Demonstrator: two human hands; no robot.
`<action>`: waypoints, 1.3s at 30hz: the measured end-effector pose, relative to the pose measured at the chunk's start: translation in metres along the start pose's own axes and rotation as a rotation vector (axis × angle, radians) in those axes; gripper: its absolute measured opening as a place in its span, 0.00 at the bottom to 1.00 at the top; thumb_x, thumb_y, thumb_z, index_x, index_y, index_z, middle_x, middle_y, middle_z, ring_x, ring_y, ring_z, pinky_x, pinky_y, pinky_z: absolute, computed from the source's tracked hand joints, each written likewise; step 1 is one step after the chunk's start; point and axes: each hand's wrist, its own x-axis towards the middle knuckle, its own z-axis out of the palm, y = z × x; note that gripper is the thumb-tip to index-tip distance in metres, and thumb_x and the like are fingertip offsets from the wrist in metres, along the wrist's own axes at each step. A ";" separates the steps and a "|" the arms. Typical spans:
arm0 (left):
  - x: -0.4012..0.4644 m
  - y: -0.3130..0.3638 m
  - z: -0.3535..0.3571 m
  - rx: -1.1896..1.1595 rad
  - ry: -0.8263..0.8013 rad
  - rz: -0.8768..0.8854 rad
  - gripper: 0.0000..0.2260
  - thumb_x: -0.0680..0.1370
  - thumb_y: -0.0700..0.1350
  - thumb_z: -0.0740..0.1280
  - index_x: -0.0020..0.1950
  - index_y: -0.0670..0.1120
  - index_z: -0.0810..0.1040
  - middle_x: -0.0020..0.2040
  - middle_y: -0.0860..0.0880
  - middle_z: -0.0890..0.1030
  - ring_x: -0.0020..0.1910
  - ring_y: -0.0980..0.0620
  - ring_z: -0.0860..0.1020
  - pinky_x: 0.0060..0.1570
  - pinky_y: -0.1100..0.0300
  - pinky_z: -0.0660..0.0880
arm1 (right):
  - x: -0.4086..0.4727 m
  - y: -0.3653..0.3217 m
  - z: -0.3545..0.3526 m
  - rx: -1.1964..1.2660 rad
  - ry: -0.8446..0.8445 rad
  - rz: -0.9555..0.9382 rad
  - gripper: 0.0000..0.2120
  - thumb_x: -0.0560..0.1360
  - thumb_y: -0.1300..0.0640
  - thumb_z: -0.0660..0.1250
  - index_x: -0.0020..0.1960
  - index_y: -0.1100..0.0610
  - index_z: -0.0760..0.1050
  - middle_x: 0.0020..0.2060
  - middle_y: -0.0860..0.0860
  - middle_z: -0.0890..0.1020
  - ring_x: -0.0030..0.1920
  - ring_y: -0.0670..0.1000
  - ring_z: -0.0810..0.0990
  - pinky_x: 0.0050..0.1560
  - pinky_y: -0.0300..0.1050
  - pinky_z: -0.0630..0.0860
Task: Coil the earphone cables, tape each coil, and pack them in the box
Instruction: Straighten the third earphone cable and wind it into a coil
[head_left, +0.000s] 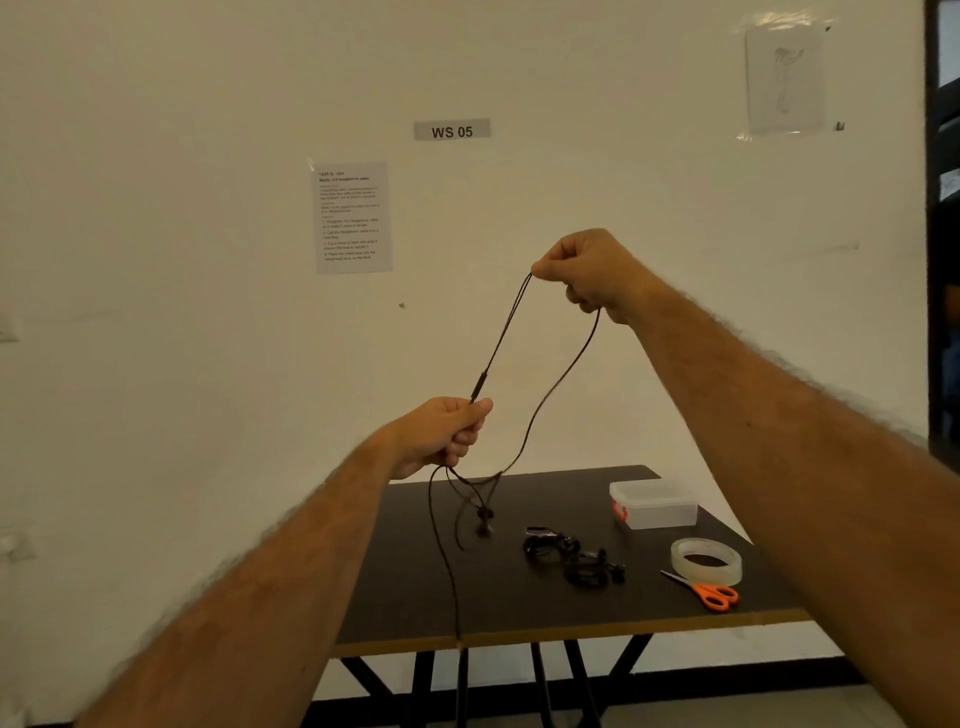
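Hands are raised in the head view, well above the table (415, 571) and in front of a white wall with a "WS 05" sign (452, 130). The right hand (587, 275), the higher of the two, has its fingers curled and pinches a doubled bend of the earphone cable (563, 374) at its fingertips. The left hand (441, 436), lower and nearer the table, is closed round the same cable just below the slim inline remote (478, 387). Between the hands two strands run taut, while a slack loop sags from the right hand toward the table; below the left hand the earbuds (484, 522) dangle just over the table's far-left part and a long tail drops past its front edge. On the table, right of the dangling ends, lie two coiled cables (571, 558), already bundled; further right sit the tape roll (706, 558), orange-handled scissors (711, 595) at the front, and the lidded clear box (654, 504) toward the back. The cable looks thin, very light and limp, so it should not hold a shape unaided and will likely tangle or spring loose. A good hold seems to be a pinch where strands cross, keeping the buds and remote from swinging, without pulling hard at the joints.
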 end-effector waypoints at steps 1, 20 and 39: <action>-0.001 -0.003 0.000 0.013 0.006 0.000 0.16 0.82 0.54 0.62 0.38 0.48 0.68 0.30 0.53 0.66 0.27 0.56 0.63 0.29 0.66 0.66 | 0.001 -0.003 -0.005 -0.002 0.026 -0.014 0.10 0.75 0.58 0.72 0.38 0.56 0.74 0.27 0.50 0.67 0.25 0.48 0.62 0.25 0.39 0.59; 0.004 -0.031 -0.010 -0.009 0.287 -0.132 0.16 0.85 0.54 0.54 0.47 0.44 0.70 0.31 0.49 0.73 0.31 0.50 0.78 0.40 0.51 0.81 | -0.003 0.004 -0.046 0.146 -0.051 0.321 0.04 0.80 0.58 0.66 0.54 0.57 0.76 0.34 0.52 0.72 0.25 0.47 0.74 0.32 0.48 0.83; -0.002 0.026 0.015 -0.162 -0.110 0.011 0.19 0.83 0.56 0.55 0.66 0.46 0.74 0.60 0.44 0.82 0.60 0.45 0.80 0.61 0.45 0.76 | -0.020 -0.013 0.026 -0.422 -0.643 -0.001 0.10 0.71 0.71 0.70 0.39 0.58 0.75 0.29 0.49 0.75 0.29 0.47 0.72 0.32 0.40 0.73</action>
